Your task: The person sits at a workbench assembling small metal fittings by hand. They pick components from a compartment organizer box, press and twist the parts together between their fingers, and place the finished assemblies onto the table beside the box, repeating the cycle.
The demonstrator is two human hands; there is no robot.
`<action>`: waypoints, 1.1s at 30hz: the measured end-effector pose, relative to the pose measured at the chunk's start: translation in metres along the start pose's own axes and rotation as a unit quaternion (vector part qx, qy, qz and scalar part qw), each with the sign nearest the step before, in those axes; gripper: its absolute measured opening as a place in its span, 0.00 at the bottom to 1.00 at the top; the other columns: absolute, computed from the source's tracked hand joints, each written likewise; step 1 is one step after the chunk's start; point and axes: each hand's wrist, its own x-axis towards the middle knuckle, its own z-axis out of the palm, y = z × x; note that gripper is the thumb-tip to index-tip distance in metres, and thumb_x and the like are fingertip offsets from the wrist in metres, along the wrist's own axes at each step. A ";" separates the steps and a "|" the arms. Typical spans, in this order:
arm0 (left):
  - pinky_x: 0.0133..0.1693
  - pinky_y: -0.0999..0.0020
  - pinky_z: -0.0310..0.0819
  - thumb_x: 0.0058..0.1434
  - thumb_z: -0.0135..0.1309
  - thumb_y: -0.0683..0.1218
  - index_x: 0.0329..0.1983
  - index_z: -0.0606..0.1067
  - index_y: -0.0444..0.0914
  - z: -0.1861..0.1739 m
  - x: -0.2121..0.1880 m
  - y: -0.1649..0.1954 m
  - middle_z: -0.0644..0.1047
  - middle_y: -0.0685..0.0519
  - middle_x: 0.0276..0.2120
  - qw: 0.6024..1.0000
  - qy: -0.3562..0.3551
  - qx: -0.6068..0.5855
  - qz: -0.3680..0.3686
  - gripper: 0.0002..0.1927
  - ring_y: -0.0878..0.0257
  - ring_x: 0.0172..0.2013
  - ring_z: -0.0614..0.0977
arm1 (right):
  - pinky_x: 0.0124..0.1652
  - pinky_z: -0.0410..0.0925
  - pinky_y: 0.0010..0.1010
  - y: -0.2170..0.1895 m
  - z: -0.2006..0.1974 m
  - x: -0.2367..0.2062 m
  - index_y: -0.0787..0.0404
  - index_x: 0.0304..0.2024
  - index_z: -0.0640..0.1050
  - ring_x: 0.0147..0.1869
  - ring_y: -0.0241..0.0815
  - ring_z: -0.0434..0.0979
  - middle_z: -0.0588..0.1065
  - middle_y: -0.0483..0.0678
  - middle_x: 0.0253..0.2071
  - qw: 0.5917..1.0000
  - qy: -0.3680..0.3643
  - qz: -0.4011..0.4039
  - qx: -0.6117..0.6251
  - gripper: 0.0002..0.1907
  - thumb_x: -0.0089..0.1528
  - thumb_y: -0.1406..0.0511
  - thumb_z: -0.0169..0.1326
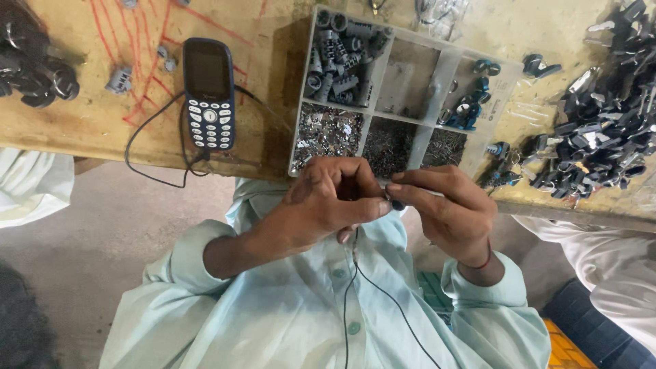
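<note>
- Mid-assembly, by the look: one small dark part (396, 203) in hand; heaps of black pieces (601, 130) and a stocked sorting tray (445, 68) waiting on the desk (96, 116).
- Left hand (328, 201) curled, thumb and forefinger pinching that part.
- Right hand (447, 208) gripping it from the other side, fingertips meeting just below the tray.

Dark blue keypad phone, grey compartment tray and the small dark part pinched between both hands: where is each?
Dark blue keypad phone (209, 92): head view, below its screen.
Grey compartment tray (439, 74): head view, divider wall.
Small dark part (397, 203): head view, exposed end.
</note>
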 end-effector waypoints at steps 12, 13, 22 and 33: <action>0.20 0.76 0.66 0.58 0.64 0.43 0.32 0.75 0.34 0.006 0.008 0.010 0.75 0.56 0.25 1.000 0.026 -0.006 0.000 0.09 0.74 0.20 0.73 | 0.46 0.75 0.34 0.003 0.001 0.001 0.66 0.46 0.83 0.48 0.49 0.82 0.78 0.54 0.47 0.998 0.035 -0.035 -0.050 0.19 0.53 0.81 0.60; 0.20 0.76 0.67 0.58 0.64 0.43 0.32 0.75 0.34 0.006 0.008 0.011 0.75 0.56 0.25 1.000 0.027 -0.002 -0.001 0.09 0.74 0.20 0.73 | 0.46 0.75 0.35 0.004 0.000 0.001 0.66 0.46 0.83 0.49 0.50 0.82 0.78 0.53 0.47 0.997 0.033 -0.036 -0.056 0.20 0.52 0.80 0.60; 0.18 0.74 0.65 0.58 0.64 0.43 0.30 0.74 0.34 0.007 0.010 0.015 0.73 0.55 0.23 0.999 0.008 -0.012 -0.033 0.11 0.71 0.17 0.72 | 0.44 0.75 0.33 0.010 0.004 -0.005 0.64 0.45 0.83 0.46 0.47 0.82 0.79 0.53 0.46 0.998 0.048 -0.037 -0.017 0.18 0.53 0.80 0.62; 0.20 0.74 0.72 0.57 0.64 0.43 0.29 0.73 0.33 0.007 0.011 0.019 0.74 0.55 0.25 0.999 -0.027 -0.003 -0.027 0.11 0.71 0.20 0.75 | 0.45 0.75 0.32 0.014 0.006 -0.011 0.64 0.44 0.82 0.47 0.45 0.82 0.79 0.52 0.46 0.998 0.050 0.008 0.046 0.17 0.55 0.82 0.58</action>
